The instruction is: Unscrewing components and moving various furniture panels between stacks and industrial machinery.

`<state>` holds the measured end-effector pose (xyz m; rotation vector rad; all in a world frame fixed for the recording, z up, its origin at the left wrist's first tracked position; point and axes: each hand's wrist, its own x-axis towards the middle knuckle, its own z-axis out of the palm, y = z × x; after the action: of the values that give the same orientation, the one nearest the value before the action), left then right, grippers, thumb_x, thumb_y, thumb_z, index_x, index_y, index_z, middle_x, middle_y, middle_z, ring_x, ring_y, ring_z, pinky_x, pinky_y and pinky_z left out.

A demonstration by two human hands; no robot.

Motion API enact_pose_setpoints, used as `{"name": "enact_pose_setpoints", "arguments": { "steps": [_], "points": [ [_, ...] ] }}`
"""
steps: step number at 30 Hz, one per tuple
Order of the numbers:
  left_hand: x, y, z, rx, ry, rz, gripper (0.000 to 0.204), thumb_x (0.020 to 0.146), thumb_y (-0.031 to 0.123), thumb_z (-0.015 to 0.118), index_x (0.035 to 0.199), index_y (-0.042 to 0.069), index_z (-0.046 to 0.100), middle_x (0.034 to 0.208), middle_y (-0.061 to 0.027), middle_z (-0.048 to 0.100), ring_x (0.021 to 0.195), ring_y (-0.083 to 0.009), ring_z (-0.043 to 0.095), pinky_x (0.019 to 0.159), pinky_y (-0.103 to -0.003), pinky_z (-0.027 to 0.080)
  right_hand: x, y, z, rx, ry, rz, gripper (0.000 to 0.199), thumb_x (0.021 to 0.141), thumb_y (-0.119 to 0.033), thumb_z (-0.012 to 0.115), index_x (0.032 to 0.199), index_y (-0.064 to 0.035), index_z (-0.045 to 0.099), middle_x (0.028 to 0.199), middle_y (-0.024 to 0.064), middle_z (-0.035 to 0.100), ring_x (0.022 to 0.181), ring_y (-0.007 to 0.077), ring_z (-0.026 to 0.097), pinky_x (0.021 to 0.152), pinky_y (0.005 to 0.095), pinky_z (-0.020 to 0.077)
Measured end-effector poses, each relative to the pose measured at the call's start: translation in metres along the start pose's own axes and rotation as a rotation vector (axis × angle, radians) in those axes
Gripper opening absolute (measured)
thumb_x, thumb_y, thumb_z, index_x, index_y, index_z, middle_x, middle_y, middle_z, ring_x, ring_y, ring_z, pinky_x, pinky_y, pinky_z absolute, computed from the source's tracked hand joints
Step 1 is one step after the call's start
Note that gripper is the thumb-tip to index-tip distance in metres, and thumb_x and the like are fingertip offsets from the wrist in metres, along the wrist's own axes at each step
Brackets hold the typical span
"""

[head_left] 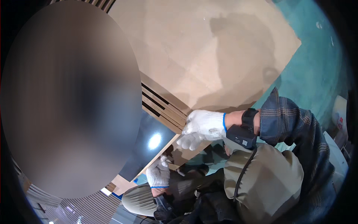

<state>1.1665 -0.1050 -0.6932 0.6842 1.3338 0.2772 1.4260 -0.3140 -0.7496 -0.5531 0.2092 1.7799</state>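
Gloved hands work at the near corner of a stack of tan boards (201, 48) lying over a teal floor (317, 71). Right hand (203, 125), in a white glove, is clenched on the corner edge of the top board, its grip closed there. Left hand (158, 172), lower and nearer, touches a glossy dark panel (151, 147); whether its grip is closed I cannot tell. Judging by this, the board looks grasped but not yet lifted off the stack.

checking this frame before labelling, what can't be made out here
- Head view: a large blurred oval hides the whole left side.
- Right hand: fingertips curl over the board stack, so the contact underneath is hidden.
- Left hand: what it grips is unclear, partly hidden by the glossy dark panel.
- Lower edge: dark and cluttered.
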Motion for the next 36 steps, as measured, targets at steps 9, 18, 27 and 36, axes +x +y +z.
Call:
{"name": "enact_pose_setpoints", "arguments": {
  "steps": [9, 18, 27, 36],
  "points": [
    [0.003, -0.010, -0.001, 0.058, -0.038, -0.077, 0.026, 0.108, 0.005, 0.056, 0.132, -0.005, 0.058, 0.118, -0.0183, 0.069, 0.102, -0.0258, 0.070, 0.086, -0.031, 0.063, -0.007, -0.007, 0.009, -0.004, 0.042, 0.056, 0.033, 0.104, -0.015, 0.064, 0.131, 0.0039, 0.065, 0.113, 0.0184, 0.076, 0.088, 0.0245, 0.075, 0.074, 0.0359, 0.0629],
    [0.003, -0.008, -0.013, -0.067, -0.102, -0.248, 0.031, 0.105, 0.005, 0.060, 0.134, -0.007, 0.060, 0.116, -0.0226, 0.072, 0.095, -0.0319, 0.073, 0.085, -0.037, 0.064, -0.009, -0.029, -0.008, -0.033, -0.128, 0.312, 0.028, 0.106, -0.010, 0.055, 0.122, 0.0111, 0.064, 0.087, 0.0056, 0.064, 0.074, 0.0172, 0.066, 0.063, 0.0296, 0.0555],
    [-0.016, 0.009, -0.003, 1.361, -0.292, 0.296, 0.033, 0.104, -0.006, 0.060, 0.136, -0.005, 0.061, 0.123, -0.0149, 0.069, 0.107, -0.0222, 0.069, 0.096, -0.031, 0.061, -0.016, -0.016, -0.014, -0.059, -0.257, 0.154, 0.044, 0.107, -0.022, 0.064, 0.141, 0.0067, 0.060, 0.148, 0.0234, 0.063, 0.133, 0.0370, 0.065, 0.113, 0.0441, 0.0547],
    [-0.016, 0.008, 0.006, -0.298, -0.263, -0.450, 0.033, 0.112, 0.010, 0.050, 0.140, -0.007, 0.055, 0.123, -0.0232, 0.068, 0.105, -0.0294, 0.071, 0.089, -0.035, 0.064, -0.005, -0.044, -0.011, -0.621, -0.238, 0.140, 0.044, 0.113, -0.035, 0.056, 0.122, 0.0019, 0.078, 0.129, 0.0126, 0.076, 0.110, 0.0175, 0.070, 0.099, 0.0289, 0.0557]
  ]
}}
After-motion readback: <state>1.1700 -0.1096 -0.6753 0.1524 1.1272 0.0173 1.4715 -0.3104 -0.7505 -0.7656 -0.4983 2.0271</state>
